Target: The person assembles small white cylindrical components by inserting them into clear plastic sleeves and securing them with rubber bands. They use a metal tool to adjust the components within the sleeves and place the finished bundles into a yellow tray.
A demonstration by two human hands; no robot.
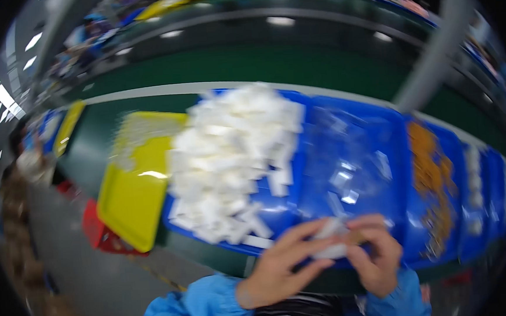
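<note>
My left hand grips a small white piece between thumb and fingers, just over the near edge of the blue trays. At the piece's right end my right hand is closed in a pinch. Motion blur and the fingers hide what it pinches. Ahead and to the left, a tall heap of white pieces fills most of a blue tray. Straight beyond my hands, clear plastic bags lie loosely in a second blue tray.
A yellow tray with small clear parts stands left, above a red crate. Rightward, a blue tray holds orange-brown small parts; further blue trays follow. A grey post rises behind. Another person is at far left.
</note>
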